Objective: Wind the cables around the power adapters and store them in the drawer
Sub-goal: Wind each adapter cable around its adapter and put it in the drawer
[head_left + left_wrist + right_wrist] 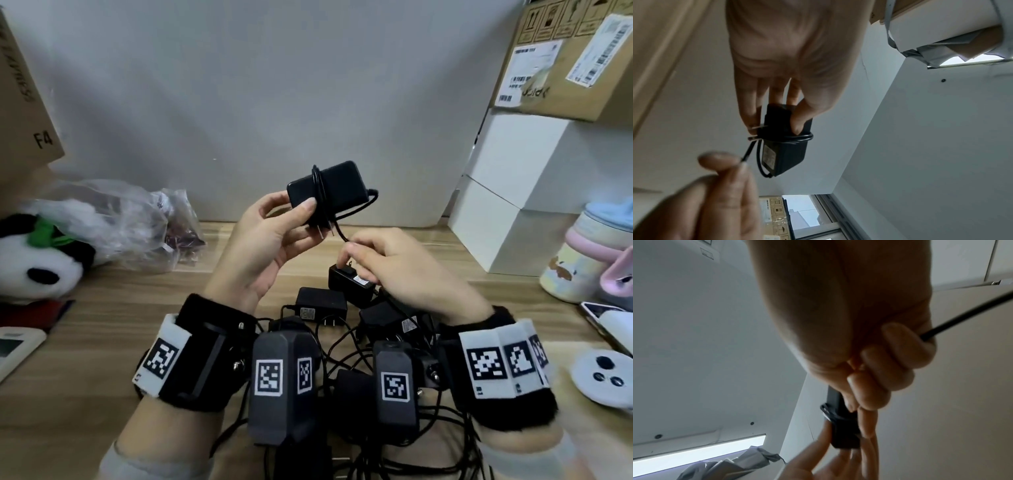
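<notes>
My left hand holds a black power adapter up above the desk, thumb on its near face and fingers behind it. In the left wrist view the adapter has a few turns of its thin black cable round the middle, beside the two metal prongs. My right hand sits just below and right, pinching the loose run of the cable. The right wrist view shows that cable leaving my curled fingers. Several more black adapters lie tangled on the desk under my wrists.
A wooden desk runs to a grey wall. A panda plush and a clear plastic bag lie at the left. White boxes, cardboard boxes, a pastel jar and a white controller stand at the right.
</notes>
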`<state>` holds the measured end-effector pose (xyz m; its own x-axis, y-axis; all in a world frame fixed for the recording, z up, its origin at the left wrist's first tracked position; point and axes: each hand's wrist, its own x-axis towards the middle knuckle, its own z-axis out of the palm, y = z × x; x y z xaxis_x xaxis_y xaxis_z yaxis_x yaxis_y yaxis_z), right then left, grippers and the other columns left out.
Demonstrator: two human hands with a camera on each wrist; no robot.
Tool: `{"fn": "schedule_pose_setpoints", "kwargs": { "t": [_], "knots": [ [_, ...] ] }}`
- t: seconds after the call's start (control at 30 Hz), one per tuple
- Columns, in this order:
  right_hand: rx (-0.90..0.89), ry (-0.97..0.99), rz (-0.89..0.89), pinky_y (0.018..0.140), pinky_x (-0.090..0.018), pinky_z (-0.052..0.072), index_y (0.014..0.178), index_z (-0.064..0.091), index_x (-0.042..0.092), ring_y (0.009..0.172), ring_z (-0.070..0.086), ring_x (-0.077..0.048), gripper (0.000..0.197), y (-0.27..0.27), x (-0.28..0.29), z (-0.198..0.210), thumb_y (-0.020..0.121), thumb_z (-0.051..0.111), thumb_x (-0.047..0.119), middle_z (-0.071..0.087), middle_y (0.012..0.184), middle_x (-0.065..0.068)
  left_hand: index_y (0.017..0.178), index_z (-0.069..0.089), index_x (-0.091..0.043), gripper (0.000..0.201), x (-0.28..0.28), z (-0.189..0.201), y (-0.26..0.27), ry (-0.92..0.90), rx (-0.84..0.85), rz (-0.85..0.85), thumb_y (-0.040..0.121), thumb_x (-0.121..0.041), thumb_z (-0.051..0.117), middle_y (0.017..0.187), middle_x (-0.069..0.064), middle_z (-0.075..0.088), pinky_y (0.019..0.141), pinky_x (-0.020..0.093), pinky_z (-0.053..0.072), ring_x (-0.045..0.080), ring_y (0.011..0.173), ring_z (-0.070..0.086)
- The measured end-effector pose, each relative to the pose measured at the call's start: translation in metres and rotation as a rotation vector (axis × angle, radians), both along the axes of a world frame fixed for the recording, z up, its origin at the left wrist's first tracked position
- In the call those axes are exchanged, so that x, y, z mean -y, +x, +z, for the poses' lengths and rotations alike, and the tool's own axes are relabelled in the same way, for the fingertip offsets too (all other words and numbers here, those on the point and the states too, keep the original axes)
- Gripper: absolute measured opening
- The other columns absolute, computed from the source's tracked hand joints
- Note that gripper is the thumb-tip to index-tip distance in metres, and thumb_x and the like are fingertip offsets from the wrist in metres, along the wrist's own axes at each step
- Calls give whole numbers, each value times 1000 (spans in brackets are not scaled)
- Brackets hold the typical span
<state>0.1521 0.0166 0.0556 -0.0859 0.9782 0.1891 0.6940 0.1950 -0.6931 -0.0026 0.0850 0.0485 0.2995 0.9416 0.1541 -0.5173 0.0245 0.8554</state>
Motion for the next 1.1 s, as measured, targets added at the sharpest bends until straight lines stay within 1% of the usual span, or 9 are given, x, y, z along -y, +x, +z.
{"fn": "schedule_pose_setpoints", "kwargs": {
  "t": [0.1,0.17,0.33,0.47,0.6,0.73,0.83,0.97,1.1],
  "knots": [
    [-28,-9,67,54,-28,26,85,65,13,54,29,-17,31,1,8,6,100,41,23,34,57,-4,111,55,1,27,1,0,0,-11,-21,53,85,-2,63,114,23,64,74,34,59,32,82,70],
    [-6,-40,106,55,-30,27,85,67,16,55,29,-19,31,0,10,8,100,41,24,34,51,4,116,52,2,33,1,-1,4,-30,24,66,85,-2,63,115,23,63,73,34,59,32,83,70],
    [77,-67,23,52,-24,28,81,70,19,45,31,-5,32,3,8,6,99,44,26,35,41,12,116,50,4,33,-2,-1,2,-97,74,-4,87,-7,62,103,22,68,72,36,60,38,84,70],
    [120,-97,75,50,-22,27,85,70,20,46,30,-7,31,1,8,5,99,44,28,35,42,12,121,50,7,40,-6,-3,-2,-131,91,-16,86,-8,62,106,23,67,71,34,59,36,89,69],
    [28,18,181,52,-27,27,83,69,17,51,30,-13,32,-1,13,12,99,43,26,32,50,7,103,52,-4,21,0,-8,9,-69,-10,39,85,-4,63,105,19,67,65,31,59,31,79,70],
    [-173,191,60,45,-11,26,72,65,10,41,27,-2,32,13,16,20,96,47,24,30,45,12,100,56,-10,20,2,-9,11,161,-199,12,84,0,63,98,11,65,66,26,58,24,79,67],
    [-307,324,-41,42,-6,27,67,61,9,37,33,-1,29,19,17,22,92,54,23,37,39,14,105,60,-13,26,4,-8,7,237,-301,-147,82,-2,64,98,9,67,70,26,57,24,81,64],
    [-420,439,-157,42,-6,30,65,58,12,36,40,1,26,21,14,22,85,61,28,45,38,17,117,60,-8,39,7,-11,6,240,-327,-393,78,-11,65,102,10,65,62,21,55,24,79,57],
    [-481,310,-125,42,-12,28,67,59,18,39,31,-1,27,25,7,14,88,55,35,40,42,13,113,61,-7,34,7,-13,10,172,-194,-427,79,-9,59,95,7,67,65,27,57,24,77,55]
  ]
}}
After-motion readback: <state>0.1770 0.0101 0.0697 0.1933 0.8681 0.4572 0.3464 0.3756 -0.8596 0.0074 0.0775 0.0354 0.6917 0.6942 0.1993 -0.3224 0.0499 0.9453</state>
